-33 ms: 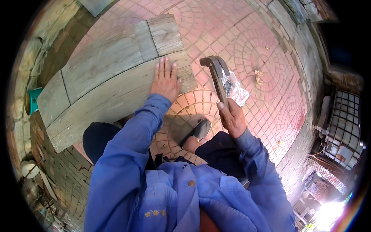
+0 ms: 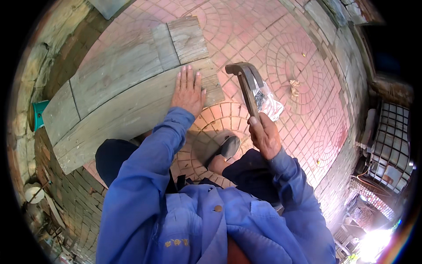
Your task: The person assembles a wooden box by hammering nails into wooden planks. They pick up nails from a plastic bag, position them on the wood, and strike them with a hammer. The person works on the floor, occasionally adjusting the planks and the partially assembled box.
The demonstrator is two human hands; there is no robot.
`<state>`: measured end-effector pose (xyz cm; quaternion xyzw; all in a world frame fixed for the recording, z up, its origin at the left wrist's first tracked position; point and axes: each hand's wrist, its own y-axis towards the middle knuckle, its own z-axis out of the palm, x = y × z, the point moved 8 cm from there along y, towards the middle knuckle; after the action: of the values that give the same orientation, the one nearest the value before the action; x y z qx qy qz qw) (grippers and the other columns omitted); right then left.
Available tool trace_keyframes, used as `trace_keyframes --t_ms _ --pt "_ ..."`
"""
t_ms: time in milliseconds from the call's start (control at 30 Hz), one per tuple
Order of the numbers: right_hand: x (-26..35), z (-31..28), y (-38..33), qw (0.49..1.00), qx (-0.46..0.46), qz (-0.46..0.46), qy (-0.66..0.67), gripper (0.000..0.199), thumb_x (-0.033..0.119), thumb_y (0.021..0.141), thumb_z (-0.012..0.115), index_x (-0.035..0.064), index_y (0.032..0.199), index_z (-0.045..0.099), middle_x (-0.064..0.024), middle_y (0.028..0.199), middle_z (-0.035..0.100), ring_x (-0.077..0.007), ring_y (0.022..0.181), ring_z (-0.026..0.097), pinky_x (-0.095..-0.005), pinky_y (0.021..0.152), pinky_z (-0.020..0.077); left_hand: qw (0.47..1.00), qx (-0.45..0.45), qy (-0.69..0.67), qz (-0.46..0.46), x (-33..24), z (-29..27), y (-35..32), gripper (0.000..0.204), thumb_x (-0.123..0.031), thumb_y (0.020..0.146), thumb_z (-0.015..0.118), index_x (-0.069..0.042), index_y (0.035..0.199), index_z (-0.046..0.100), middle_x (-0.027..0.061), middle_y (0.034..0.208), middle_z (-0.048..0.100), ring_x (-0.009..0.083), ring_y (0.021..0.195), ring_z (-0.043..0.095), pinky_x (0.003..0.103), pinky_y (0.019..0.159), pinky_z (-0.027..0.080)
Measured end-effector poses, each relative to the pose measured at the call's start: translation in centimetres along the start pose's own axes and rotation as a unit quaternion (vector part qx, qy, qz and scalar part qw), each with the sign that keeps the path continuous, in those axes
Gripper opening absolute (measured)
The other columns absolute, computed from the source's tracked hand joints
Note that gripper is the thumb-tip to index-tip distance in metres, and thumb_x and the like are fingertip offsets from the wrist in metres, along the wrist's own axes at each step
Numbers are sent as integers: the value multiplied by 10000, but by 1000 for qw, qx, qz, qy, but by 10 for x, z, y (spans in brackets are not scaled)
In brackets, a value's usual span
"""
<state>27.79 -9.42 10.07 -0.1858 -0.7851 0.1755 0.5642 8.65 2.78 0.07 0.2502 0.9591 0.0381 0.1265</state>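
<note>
Fingers of the left hand [image 2: 188,92] lie flat and close together, palm down, on the near grey plank [image 2: 132,119], close to its right end. The right hand [image 2: 263,134] is closed around the handle of a hammer [image 2: 248,86], held above the brick paving and off to the right of the planks. The hammer's long axis runs away from the person and slightly leftward, the handle rising from the fist to the curved metal head at the far end, whose hook bends toward the left, near the plank's right end. Just right of the hammer a small clear plastic bag [image 2: 269,104] lies on the red brick paving [image 2: 307,66]. The planks sit side by side, their length running from lower left to upper right. A sandalled foot [image 2: 224,152] rests on the paving between the two blue sleeves. At the far left edge stands a teal container [image 2: 38,115].
</note>
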Motion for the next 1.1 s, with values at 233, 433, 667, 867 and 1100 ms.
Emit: trace_keyframes --t_ms 233,433,667,867,1100 --pt "-4 12 -2 992 -9 -83 -90 391 380 1090 410 54 911 531 13 662 434 -83 570 375 -259 525 317 1000 -12 -11 -4 -2 -5 3 611 -309 977 539 71 1440 420 277 1575 292 401 1494 238 489 1234 193" --pt "2 2 2 999 -12 -6 -38 396 364 1086 441 43 874 534 -5 639 447 -102 555 404 -281 512 336 1000 9 14 -6 0 -6 3 630 -361 995 503 68 1450 427 278 1571 301 399 1487 254 479 1238 187" --pt "108 -2 -12 987 -5 -149 58 352 346 1088 421 32 983 539 21 713 442 -70 603 371 -237 544 313 1000 -1 -12 -13 2 -11 0 626 -293 965 551 73 1453 408 274 1570 297 402 1486 253 481 1232 210" --pt "-42 19 3 995 -3 99 13 374 325 1080 465 21 881 554 -39 683 512 -141 611 478 -302 570 402 1000 1 -15 -16 1 -7 3 607 -273 968 530 69 1454 409 262 1579 292 392 1493 244 476 1238 196" --pt "56 -5 -8 993 -60 7 106 372 350 1083 445 35 908 540 3 665 462 -84 564 388 -260 519 310 1000 3 0 -14 2 -2 -1 609 -279 977 506 61 1470 400 266 1587 279 386 1505 225 468 1245 175"
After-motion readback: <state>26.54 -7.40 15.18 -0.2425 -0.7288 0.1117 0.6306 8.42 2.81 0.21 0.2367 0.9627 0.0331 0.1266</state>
